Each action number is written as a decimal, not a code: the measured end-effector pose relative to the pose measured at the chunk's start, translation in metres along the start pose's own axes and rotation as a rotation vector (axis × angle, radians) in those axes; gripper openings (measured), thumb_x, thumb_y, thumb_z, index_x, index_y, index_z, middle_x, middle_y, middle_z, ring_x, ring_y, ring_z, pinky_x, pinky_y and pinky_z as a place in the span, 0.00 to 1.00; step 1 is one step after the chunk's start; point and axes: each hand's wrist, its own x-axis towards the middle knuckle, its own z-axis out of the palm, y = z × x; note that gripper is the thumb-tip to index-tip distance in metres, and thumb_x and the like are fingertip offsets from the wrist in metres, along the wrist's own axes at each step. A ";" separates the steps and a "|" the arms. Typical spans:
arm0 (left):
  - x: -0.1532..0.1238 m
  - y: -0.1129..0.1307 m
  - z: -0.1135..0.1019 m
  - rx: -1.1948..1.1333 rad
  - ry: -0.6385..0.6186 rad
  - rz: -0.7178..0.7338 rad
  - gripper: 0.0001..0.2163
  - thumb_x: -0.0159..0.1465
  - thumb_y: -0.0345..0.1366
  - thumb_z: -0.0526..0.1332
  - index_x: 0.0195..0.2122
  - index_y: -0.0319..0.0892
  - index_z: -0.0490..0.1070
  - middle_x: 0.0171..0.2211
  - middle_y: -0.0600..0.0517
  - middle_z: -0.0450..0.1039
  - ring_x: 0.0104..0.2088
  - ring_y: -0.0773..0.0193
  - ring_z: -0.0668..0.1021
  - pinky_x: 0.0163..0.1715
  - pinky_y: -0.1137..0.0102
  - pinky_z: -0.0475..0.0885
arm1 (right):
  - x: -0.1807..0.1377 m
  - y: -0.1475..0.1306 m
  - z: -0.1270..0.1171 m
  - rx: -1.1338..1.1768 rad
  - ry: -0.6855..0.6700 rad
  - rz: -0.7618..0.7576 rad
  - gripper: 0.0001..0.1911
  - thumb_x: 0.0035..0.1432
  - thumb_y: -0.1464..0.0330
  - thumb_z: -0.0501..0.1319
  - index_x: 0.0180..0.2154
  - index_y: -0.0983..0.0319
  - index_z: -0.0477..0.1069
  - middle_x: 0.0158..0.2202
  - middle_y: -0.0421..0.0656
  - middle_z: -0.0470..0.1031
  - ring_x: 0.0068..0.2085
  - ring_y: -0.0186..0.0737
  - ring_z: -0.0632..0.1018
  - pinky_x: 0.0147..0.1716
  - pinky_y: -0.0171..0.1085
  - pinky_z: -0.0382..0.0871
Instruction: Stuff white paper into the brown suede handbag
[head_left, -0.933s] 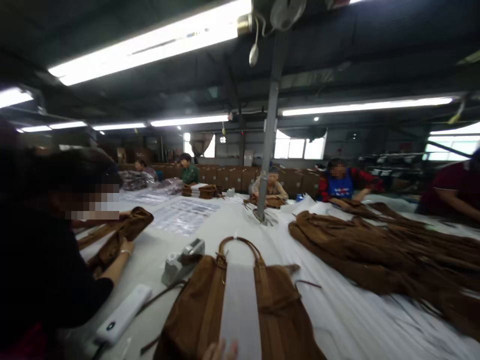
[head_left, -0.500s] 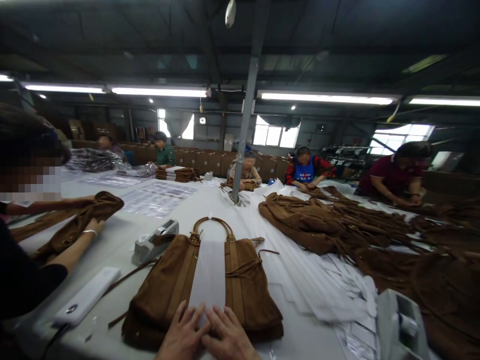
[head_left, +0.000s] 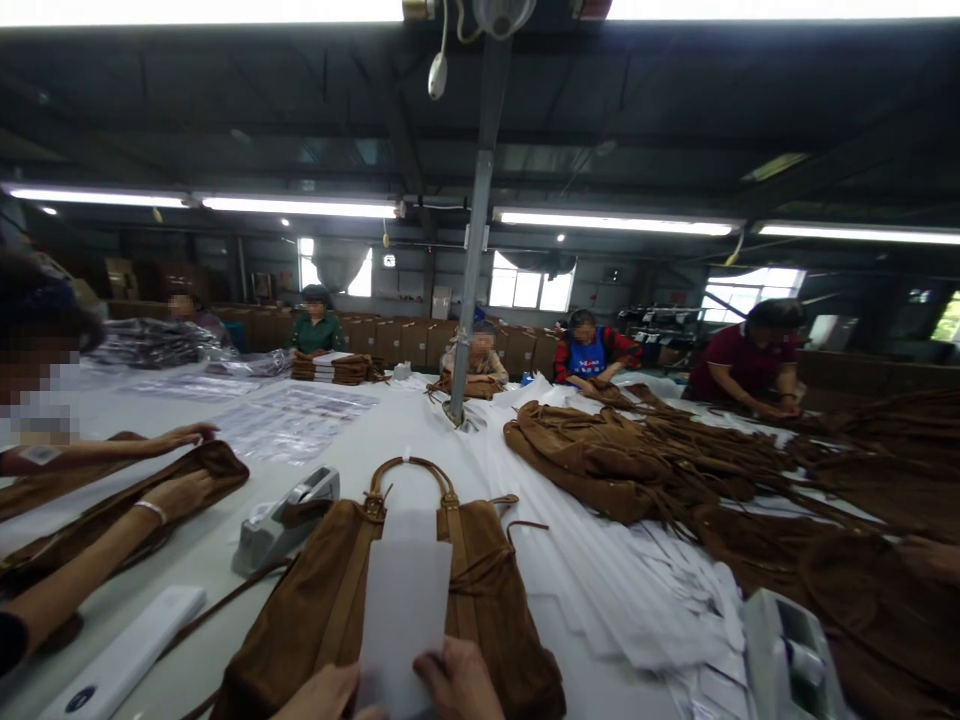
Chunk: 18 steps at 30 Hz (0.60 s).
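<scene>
The left hand [head_left: 322, 695] and right hand [head_left: 457, 680] sit close together at the near end of the bag [head_left: 337, 610], both pinching the lower edge of a white sheet [head_left: 405, 600] that lies along the bag's middle. The bag lies flat on the table [head_left: 420, 430], handles pointing away. A tape dispenser [head_left: 281, 515] stands just left of the bag; a co-worker's hand [head_left: 176, 490] rests further left. A brown pile [head_left: 645, 460] lies right of the bag.

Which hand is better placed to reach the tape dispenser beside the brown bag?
Probably the left hand: the tape dispenser sits on its side of the brown bag. The right hand would have to cross the white sheet both hands hold.
</scene>
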 end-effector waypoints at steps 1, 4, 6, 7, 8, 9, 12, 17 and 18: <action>0.000 0.003 -0.006 -0.025 -0.011 0.000 0.12 0.61 0.40 0.54 0.41 0.46 0.73 0.35 0.57 0.79 0.34 0.64 0.77 0.35 0.76 0.68 | 0.002 0.000 0.001 -0.050 0.016 0.018 0.10 0.55 0.66 0.56 0.27 0.63 0.73 0.27 0.42 0.77 0.30 0.37 0.75 0.28 0.32 0.61; 0.009 0.009 -0.013 0.037 0.063 -0.115 0.13 0.62 0.42 0.52 0.33 0.42 0.73 0.34 0.52 0.79 0.35 0.62 0.78 0.34 0.74 0.67 | 0.009 0.003 0.007 -0.219 0.047 0.090 0.11 0.54 0.66 0.57 0.25 0.64 0.73 0.27 0.45 0.77 0.30 0.38 0.75 0.29 0.33 0.61; 0.017 0.011 -0.011 0.129 0.135 -0.225 0.12 0.62 0.41 0.52 0.31 0.41 0.72 0.34 0.49 0.78 0.37 0.61 0.78 0.35 0.73 0.66 | 0.013 0.004 0.010 -0.291 0.038 0.123 0.10 0.54 0.66 0.58 0.25 0.64 0.73 0.27 0.46 0.78 0.31 0.39 0.76 0.29 0.34 0.61; 0.022 0.010 -0.009 0.169 0.152 -0.267 0.12 0.62 0.40 0.52 0.31 0.42 0.71 0.34 0.49 0.78 0.38 0.60 0.78 0.35 0.72 0.66 | 0.015 0.005 0.012 -0.320 0.036 0.139 0.10 0.53 0.67 0.58 0.25 0.64 0.74 0.28 0.47 0.78 0.31 0.40 0.76 0.30 0.34 0.61; 0.027 0.010 -0.007 0.200 0.158 -0.297 0.11 0.62 0.40 0.52 0.31 0.42 0.71 0.35 0.48 0.78 0.39 0.60 0.78 0.36 0.71 0.66 | 0.017 0.005 0.012 -0.344 0.036 0.153 0.09 0.52 0.67 0.59 0.25 0.64 0.74 0.28 0.47 0.79 0.31 0.41 0.77 0.30 0.35 0.62; 0.031 0.009 -0.006 0.222 0.155 -0.318 0.11 0.62 0.40 0.52 0.32 0.42 0.71 0.36 0.47 0.78 0.39 0.59 0.78 0.36 0.70 0.66 | 0.018 0.004 0.013 -0.359 0.041 0.168 0.08 0.51 0.66 0.60 0.25 0.64 0.74 0.28 0.48 0.79 0.32 0.43 0.77 0.30 0.35 0.62; 0.042 0.004 -0.003 0.242 0.126 -0.354 0.10 0.61 0.40 0.53 0.34 0.41 0.70 0.39 0.45 0.77 0.40 0.56 0.78 0.35 0.68 0.66 | 0.019 0.004 0.012 -0.367 0.052 0.205 0.07 0.48 0.67 0.62 0.25 0.64 0.75 0.29 0.49 0.79 0.33 0.45 0.78 0.31 0.37 0.65; 0.055 -0.006 -0.001 0.217 0.073 -0.378 0.10 0.61 0.39 0.52 0.36 0.40 0.70 0.41 0.43 0.77 0.41 0.57 0.78 0.36 0.68 0.66 | 0.020 -0.005 0.002 -0.317 0.025 0.166 0.19 0.49 0.69 0.60 0.45 0.66 0.73 0.38 0.52 0.78 0.40 0.49 0.79 0.39 0.39 0.72; 0.057 -0.008 0.000 0.211 0.066 -0.379 0.10 0.61 0.39 0.52 0.36 0.39 0.70 0.41 0.43 0.77 0.41 0.57 0.78 0.36 0.68 0.67 | 0.021 -0.010 0.000 -0.330 0.045 0.114 0.25 0.51 0.70 0.59 0.52 0.67 0.68 0.44 0.54 0.76 0.44 0.50 0.77 0.43 0.40 0.72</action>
